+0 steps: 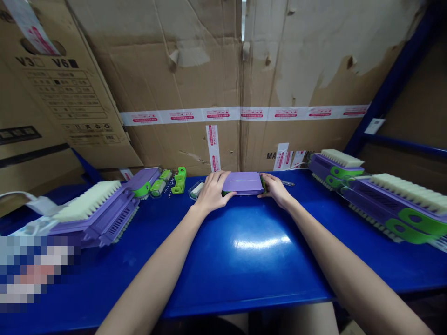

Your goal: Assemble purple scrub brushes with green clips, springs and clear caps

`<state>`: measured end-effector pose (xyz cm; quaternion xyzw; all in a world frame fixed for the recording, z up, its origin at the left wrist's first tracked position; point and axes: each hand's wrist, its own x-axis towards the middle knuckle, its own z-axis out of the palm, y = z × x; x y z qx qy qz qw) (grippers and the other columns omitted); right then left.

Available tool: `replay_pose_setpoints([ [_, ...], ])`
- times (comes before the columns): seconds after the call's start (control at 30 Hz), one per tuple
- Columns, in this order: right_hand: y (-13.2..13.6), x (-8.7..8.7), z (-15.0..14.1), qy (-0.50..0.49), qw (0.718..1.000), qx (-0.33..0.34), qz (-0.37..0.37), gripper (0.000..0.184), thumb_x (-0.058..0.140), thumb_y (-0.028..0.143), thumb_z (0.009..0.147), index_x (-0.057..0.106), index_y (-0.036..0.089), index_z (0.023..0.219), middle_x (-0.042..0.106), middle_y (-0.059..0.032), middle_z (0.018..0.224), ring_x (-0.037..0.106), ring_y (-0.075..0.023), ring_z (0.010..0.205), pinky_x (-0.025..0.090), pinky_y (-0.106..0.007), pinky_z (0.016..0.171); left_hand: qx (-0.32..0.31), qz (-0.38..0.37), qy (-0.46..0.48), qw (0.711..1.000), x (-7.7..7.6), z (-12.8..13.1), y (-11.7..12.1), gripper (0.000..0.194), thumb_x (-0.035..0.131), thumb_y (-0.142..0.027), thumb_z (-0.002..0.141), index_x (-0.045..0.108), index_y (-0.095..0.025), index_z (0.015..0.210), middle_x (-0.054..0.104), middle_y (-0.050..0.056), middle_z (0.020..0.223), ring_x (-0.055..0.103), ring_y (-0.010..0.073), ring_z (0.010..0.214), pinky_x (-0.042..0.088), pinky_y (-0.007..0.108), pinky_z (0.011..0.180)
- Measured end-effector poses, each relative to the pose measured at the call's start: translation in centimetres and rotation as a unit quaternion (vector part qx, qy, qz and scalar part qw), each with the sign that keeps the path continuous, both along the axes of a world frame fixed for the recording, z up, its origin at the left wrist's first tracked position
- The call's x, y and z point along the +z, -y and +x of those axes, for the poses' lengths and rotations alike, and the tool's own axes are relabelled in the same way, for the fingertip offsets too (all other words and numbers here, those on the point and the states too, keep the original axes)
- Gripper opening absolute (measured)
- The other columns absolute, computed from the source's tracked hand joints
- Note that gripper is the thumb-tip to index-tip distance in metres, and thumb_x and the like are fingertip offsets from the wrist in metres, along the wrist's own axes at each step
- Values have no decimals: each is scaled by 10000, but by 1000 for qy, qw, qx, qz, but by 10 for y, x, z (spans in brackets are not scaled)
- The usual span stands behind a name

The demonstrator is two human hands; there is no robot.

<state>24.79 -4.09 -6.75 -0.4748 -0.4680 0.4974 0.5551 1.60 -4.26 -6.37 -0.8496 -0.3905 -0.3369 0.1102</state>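
Note:
A flat purple plastic brush body [243,182] lies on the blue table [244,251] near the cardboard wall. My left hand [213,191] grips its left end, fingers curled over the top edge. My right hand [275,188] holds its right end, fingers closed against the side. Both arms reach straight forward across the table.
Left of my hands lie a purple part with green pieces [146,181], a green clip [179,180] and a small clear piece [196,190]. Stacked purple brushes with white bristles sit at the left [94,209] and right [387,195]. Cardboard boxes [223,83] stand behind.

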Motion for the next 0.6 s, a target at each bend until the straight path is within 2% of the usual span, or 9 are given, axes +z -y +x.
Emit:
replay_pose_setpoints([
  [0.2,-1,-1,3,-29,999,26,-8,335,580,171,737,587,182,1072,653,-36,803,602,-155,668,573,-312,512,2,4,-2,1000,0,-1,0,611,617,-398,784,393,-161,1301,496,138,1250,459,290,1154,406,457,965],
  [0.4,-1,-1,14,-12,999,47,-20,361,620,120,735,573,164,1090,645,-24,748,620,-149,678,585,-343,645,-6,1,3,1000,0,-3,-2,607,621,-393,782,386,-197,1306,495,128,1251,465,298,1151,408,480,958],
  [0.5,0,1,18,-11,999,34,-24,347,637,111,733,571,154,1071,658,-33,742,630,-152,662,581,-338,647,-6,2,7,1000,-1,-3,-2,607,622,-390,781,387,-185,1302,497,132,1252,463,297,1148,407,480,962],
  [0.6,0,3,16,-15,1000,2,-17,335,659,120,733,572,148,1055,672,-41,742,637,-145,651,566,-284,610,-10,-1,18,1000,-2,-2,-2,599,622,-398,781,397,-174,1289,501,136,1253,457,292,1154,403,473,972],
])
